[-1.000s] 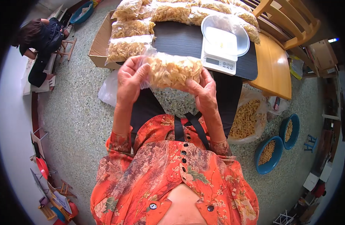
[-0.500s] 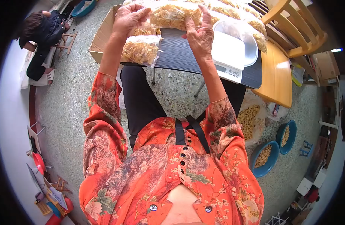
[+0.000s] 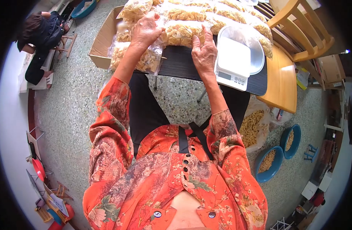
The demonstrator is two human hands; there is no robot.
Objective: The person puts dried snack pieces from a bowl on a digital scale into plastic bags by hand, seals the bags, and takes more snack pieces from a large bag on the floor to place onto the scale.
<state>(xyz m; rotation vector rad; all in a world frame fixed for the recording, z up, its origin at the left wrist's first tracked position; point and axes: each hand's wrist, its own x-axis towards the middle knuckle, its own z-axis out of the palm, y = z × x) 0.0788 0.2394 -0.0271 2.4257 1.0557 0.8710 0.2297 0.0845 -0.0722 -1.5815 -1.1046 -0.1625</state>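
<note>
Left hand (image 3: 145,32), curled, and right hand (image 3: 205,54) are placed at opposite ends of a filled bag (image 3: 179,34) on the tabletop (image 3: 178,59), grip not discernible; rightward room is limited by a scale (image 3: 233,63), forward by packed bags (image 3: 185,14).

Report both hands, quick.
Left hand: fingers curled at the left end of the filled plastic bag; whether it grips cannot be told.
Right hand: open, thumb and forefinger spread at the bag's right end.
</note>
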